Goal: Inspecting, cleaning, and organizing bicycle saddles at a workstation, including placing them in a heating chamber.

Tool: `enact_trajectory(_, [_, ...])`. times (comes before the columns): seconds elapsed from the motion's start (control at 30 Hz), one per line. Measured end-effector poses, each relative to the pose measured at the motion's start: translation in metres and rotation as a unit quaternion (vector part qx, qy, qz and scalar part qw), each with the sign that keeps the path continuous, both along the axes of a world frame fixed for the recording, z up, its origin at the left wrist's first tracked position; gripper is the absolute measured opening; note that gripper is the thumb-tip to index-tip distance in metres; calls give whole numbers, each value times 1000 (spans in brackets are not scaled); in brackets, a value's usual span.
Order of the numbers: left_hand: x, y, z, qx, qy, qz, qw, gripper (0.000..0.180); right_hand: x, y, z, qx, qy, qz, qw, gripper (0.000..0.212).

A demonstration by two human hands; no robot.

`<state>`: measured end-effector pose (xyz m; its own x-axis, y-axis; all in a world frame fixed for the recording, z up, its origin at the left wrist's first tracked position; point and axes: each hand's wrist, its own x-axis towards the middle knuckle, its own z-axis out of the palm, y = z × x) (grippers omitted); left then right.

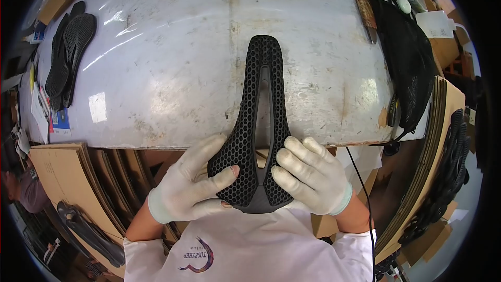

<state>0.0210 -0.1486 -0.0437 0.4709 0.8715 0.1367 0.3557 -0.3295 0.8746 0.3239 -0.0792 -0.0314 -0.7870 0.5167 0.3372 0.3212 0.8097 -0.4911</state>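
A black bicycle saddle with a honeycomb top and a long central slot is held level between my hands. Its narrow nose points away from me over the table, and the wide rear end is close to my chest. My left hand, in a white glove with bare fingertips, grips the left rear wing, thumb and fingers around its edge. On the opposite wing lies my right hand, gloved too, with its fingers curled over the top. The saddle's underside is hidden.
A worn white table spreads ahead. Black insole-like pieces lie at its left. On the right are a wooden-handled tool and a black mesh bag. Cardboard boxes flank me, with stacked black saddles at right. A thin cable hangs beside my right arm.
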Motion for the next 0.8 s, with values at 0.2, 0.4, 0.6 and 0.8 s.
enact_trajectory(0.2, [2, -4, 1, 4, 38, 10, 999, 62, 1, 3, 1, -7, 5, 13, 1000, 37])
enact_trajectory(0.4, [6, 0, 12, -7, 66, 10, 998, 55, 3, 3, 1, -30, -4, 18, 999, 35])
enact_trajectory(0.6, [7, 5, 25, 56, 185, 2, 981, 52, 3, 2, -2, -32, 1, 17, 999, 33])
enact_trajectory(0.8, [4, 14, 29, 57, 165, -94, 980, 65, 3, 2, -2, -24, 8, 9, 1000, 33])
